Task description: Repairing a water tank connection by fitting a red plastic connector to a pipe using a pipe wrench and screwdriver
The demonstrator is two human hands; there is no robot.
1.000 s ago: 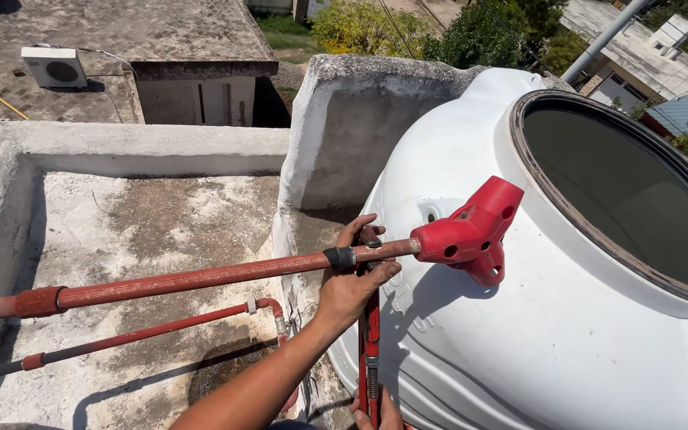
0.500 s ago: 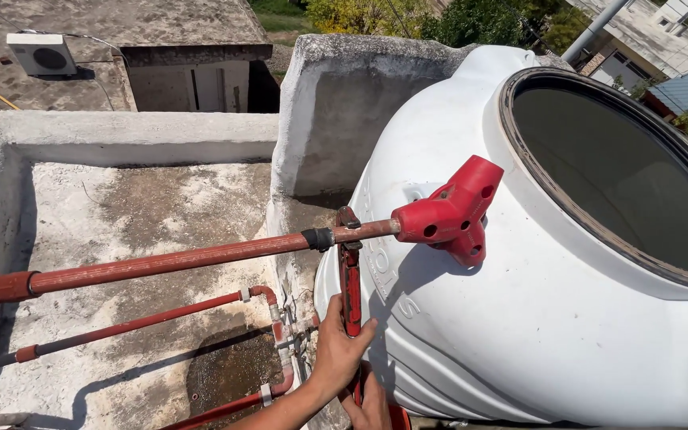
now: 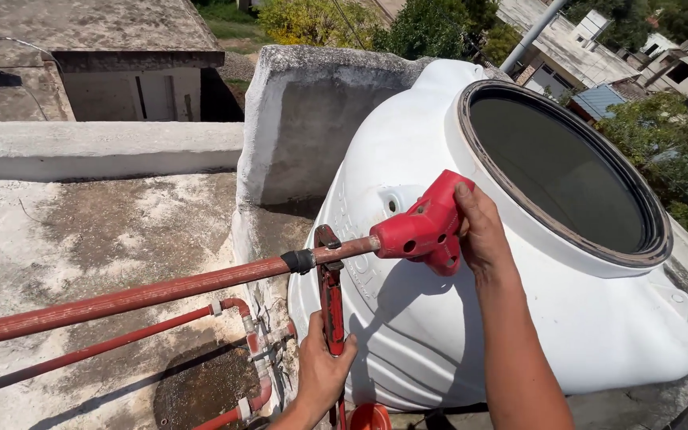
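A large white plastic tank [image 3: 519, 318] with a round open mouth stands on a rooftop. A long red pipe [image 3: 145, 296] runs from the left to a red plastic fitting [image 3: 420, 227] beside the tank's wall. My right hand [image 3: 481, 231] grips that fitting from the right side. My left hand [image 3: 322, 370] holds the handle of a red pipe wrench [image 3: 330, 299], which stands upright with its jaws at the pipe just left of the fitting.
A lower red pipe [image 3: 121, 341] with white elbow joints runs along the stained concrete roof [image 3: 81, 239]. A grey concrete parapet [image 3: 304, 119] stands behind the tank. Neighbouring roofs and trees lie beyond the low wall [image 3: 97, 147].
My right hand has come up from below and taken hold of the red fitting. My left hand stays low on the wrench handle, and the wrench jaws now sit at the pipe.
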